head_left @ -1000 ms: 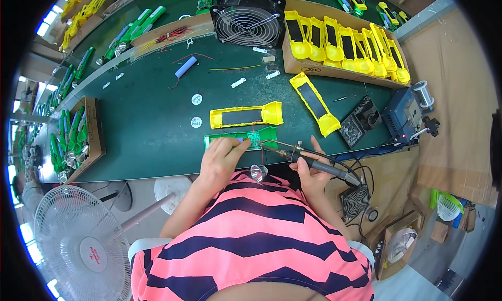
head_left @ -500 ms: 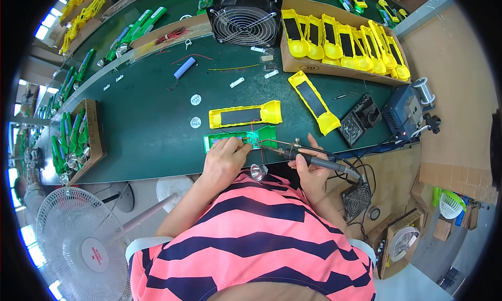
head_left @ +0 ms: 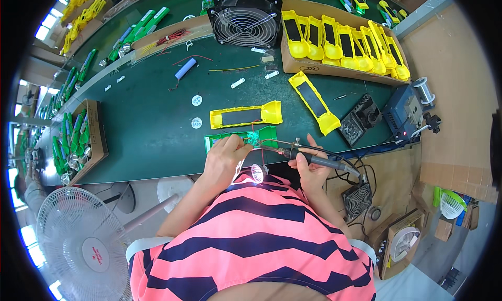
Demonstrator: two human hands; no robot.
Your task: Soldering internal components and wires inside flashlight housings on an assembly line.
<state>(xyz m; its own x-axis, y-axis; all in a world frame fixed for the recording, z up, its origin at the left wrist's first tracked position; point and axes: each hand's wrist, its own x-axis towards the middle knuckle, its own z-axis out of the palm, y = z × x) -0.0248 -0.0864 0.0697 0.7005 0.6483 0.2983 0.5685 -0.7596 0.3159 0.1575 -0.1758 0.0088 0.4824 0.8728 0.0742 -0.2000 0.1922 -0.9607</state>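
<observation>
A green flashlight housing (head_left: 270, 137) lies open at the table's near edge, with a small green circuit board (head_left: 253, 138) inside. My left hand (head_left: 222, 158) rests over the housing's left part. Its fingertips are pinched together beside the board, and whatever is between them is hidden. In my right hand (head_left: 311, 167) is a soldering iron (head_left: 316, 161), gripped by its dark handle, with its tip reaching the board. A round reflector lamp (head_left: 257, 174) hangs on wires below the housing, in front of my shirt, and shines brightly. Just beyond lies a yellow casing half (head_left: 240, 116) with a dark panel.
Another yellow casing half (head_left: 314, 103) lies right of centre, near a black soldering stand (head_left: 361, 119) and a blue soldering station (head_left: 402, 112). A carton (head_left: 340, 71) of yellow casings and a black fan (head_left: 244, 21) stand behind. A blue battery cell (head_left: 185, 69) lies farther left.
The reflector lamp has lit up and throws light on my shirt and left wrist. Both hands and the soldering iron stay almost where they were.
</observation>
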